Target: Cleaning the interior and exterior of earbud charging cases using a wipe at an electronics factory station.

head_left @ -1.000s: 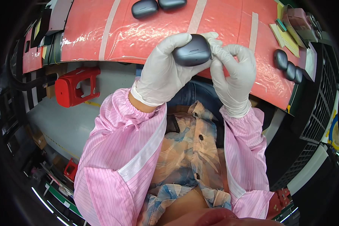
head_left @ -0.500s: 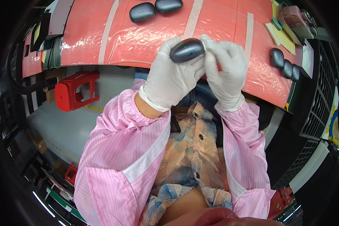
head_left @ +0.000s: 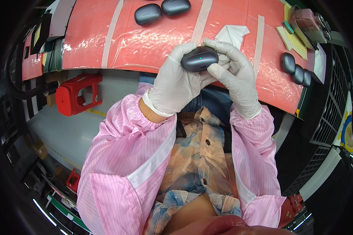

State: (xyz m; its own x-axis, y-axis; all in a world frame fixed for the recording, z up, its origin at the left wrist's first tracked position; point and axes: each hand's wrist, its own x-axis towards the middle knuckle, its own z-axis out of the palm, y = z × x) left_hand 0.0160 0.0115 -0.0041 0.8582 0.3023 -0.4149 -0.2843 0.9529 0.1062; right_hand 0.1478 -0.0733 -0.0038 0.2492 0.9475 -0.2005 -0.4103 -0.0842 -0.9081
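Between my gloved hands, just over the near edge of the red table, is a dark grey earbud charging case [head_left: 196, 62]. A small green light glows on its side. My left hand [head_left: 175, 82] cradles the case from the left, with the palm turned up beneath it. From the right, the thumb and fingers of my right hand [head_left: 239, 74] pinch its end. Both hands wear white gloves. A folded white cloth [head_left: 233, 34] lies on the table just beyond my right hand.
Two similar cases [head_left: 148, 14] sit at the far side of the red table [head_left: 86, 43]. Several more [head_left: 288, 62] line the right edge, near yellow pads [head_left: 296, 41] and a pinkish container [head_left: 306, 19]. A red stool [head_left: 68, 96] stands on the floor at left.
The case has shifted slightly right and nearer, turning a little. My right fingers have closed round its end. A white cloth now lies where bare red tabletop showed before.
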